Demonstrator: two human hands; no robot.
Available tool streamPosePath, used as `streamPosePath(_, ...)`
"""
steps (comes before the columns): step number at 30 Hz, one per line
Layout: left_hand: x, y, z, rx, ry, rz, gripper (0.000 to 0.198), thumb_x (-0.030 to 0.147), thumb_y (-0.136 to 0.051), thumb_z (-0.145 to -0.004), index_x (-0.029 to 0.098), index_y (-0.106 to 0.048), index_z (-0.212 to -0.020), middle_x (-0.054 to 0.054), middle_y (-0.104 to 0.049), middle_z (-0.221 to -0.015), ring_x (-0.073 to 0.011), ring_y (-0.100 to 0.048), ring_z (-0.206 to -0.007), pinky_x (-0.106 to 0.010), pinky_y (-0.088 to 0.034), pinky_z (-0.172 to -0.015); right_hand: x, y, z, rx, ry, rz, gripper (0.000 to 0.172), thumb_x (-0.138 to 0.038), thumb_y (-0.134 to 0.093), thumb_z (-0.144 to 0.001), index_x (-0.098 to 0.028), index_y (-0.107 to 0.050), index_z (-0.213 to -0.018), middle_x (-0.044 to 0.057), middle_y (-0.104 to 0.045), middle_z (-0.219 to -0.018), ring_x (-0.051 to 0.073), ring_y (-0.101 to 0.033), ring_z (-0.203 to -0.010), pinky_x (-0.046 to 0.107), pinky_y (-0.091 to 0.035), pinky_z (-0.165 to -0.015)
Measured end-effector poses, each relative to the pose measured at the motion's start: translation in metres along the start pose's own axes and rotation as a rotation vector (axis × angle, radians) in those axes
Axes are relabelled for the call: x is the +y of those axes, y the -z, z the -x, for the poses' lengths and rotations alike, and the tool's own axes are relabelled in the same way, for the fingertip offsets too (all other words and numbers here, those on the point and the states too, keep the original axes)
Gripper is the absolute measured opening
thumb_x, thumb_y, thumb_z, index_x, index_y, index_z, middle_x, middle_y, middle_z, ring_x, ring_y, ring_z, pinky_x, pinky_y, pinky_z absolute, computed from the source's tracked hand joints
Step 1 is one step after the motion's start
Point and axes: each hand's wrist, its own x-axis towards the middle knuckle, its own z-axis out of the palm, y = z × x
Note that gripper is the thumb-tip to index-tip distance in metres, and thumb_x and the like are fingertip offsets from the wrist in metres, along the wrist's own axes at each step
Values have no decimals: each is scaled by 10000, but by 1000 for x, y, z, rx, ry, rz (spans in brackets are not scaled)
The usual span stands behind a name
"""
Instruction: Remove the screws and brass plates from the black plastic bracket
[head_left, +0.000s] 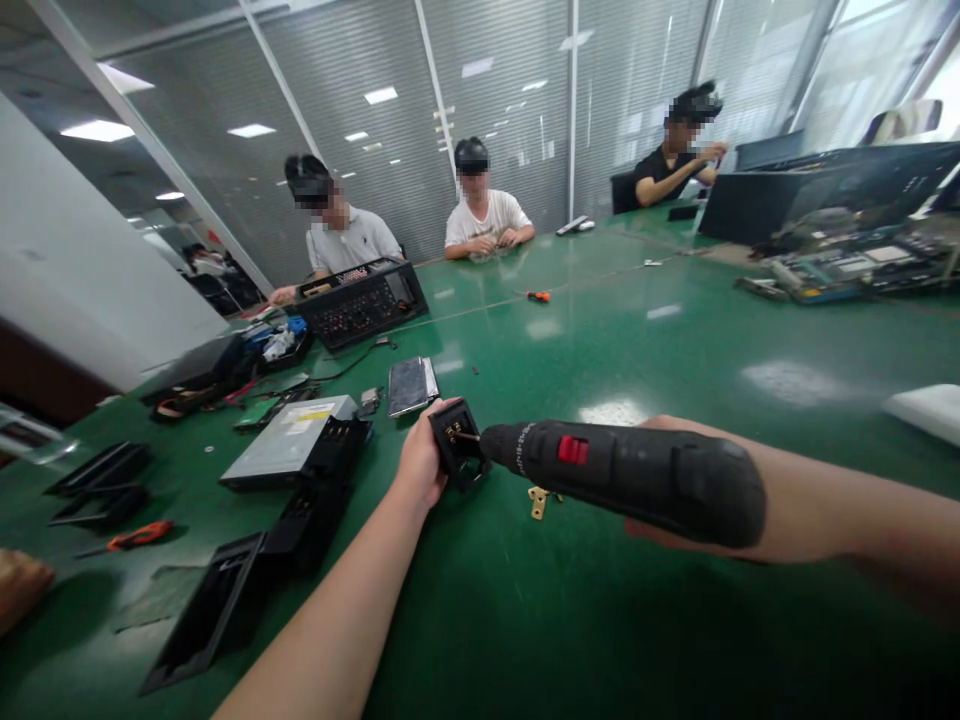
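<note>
You clasp a black housing in your left grip and a power drill in your right.
Your left grip (421,462) is closed around the left edge of the black housing (474,477), which sits just off its fingers. Your right grip (666,427), mostly hidden behind the power drill (622,480), is wrapped around it; the bit (469,437) points left at the brass-coloured fittings (453,432) inside the housing, though you can't tell whether it touches. Brass-coloured plates (538,503) lie on the tabletop (570,620) between your grips. Beyond your left grip lies a flat silver-edged device (409,386); left of it, a silver drive (281,445).
</note>
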Motion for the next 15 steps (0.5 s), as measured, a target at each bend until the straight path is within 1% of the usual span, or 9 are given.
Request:
streamPosePath(1,0,2,-2,8,4,-9,489,577,-901,-747,178,-828,-1021,-32,-786,-776,-206,-719,-651,-301,-555,-596,5,4,-4,35,-25,-13,148,-331,-788,-866,-245,-833,-978,20,-718,-825,223,-653,-742,340,-592,-691)
streamPosePath(2,1,4,-4,20,10,-15,460,570,-892,-740,185,-812,-979,-34,-781,-769,-214,-718,-649,-309,-556,-590,10,7,-7,57,-68,-11,226,-300,-797,-869,-215,-845,-1072,59,-751,-933,255,-705,-881,383,-620,-813)
streamPosePath(3,1,6,-5,27,14,-17,425,550,-884,-733,194,-794,-947,-33,-776,-763,-221,-719,-650,-316,-559,-589,16,10,-10,66,-87,-38,374,-316,-807,-846,-208,-846,-1202,62,-765,-967,259,-722,-908,395,-627,-839)
streamPosePath(4,1,7,-7,33,15,-14,389,520,-876,-723,202,-778,-925,-30,-773,-760,-224,-719,-651,-321,-563,-591,22,13,-13,30,-117,-84,507,-345,-817,-843,-210,-824,-1332,42,-766,-921,247,-727,-851,383,-630,-785)
streamPosePath(5,2,9,-8,35,11,-8,359,485,-868,-713,206,-767,-914,-27,-771,-761,-225,-720,-652,-325,-568,-597,26,14,-15,-10,-156,-140,574,-374,-819,-849,-203,-797,-1396,7,-739,-806,224,-703,-727,356,-614,-680)
streamPosePath(7,3,11,-10,37,2,15,319,424,-848,-700,206,-758,-914,-26,-774,-768,-225,-725,-657,-331,-581,-612,33,11,-18,-65,-239,-263,529,-417,-815,-870,-186,-797,-1346,-35,-687,-678,185,-648,-579,308,-561,-555)
streamPosePath(10,5,14,-14,54,12,58,279,388,-810,-712,205,-746,-913,-27,-762,-746,-227,-724,-636,-335,-582,-608,39,-1,-19,-74,-337,-412,358,-422,-819,-879,-177,-791,-1139,-22,-692,-703,171,-676,-598,299,-577,-579)
streamPosePath(12,4,17,-18,59,35,87,255,383,-786,-730,209,-737,-911,-27,-750,-721,-234,-723,-615,-342,-582,-605,44,-11,-18,-74,-358,-474,379,-453,-830,-877,-187,-768,-1139,-28,-686,-726,172,-690,-616,307,-596,-601)
streamPosePath(15,3,20,-25,36,66,132,237,383,-762,-751,210,-738,-912,-36,-737,-689,-259,-728,-602,-372,-597,-611,54,-21,-17,-92,-332,-484,474,-501,-870,-892,-222,-743,-1254,-42,-694,-776,176,-706,-636,318,-626,-618)
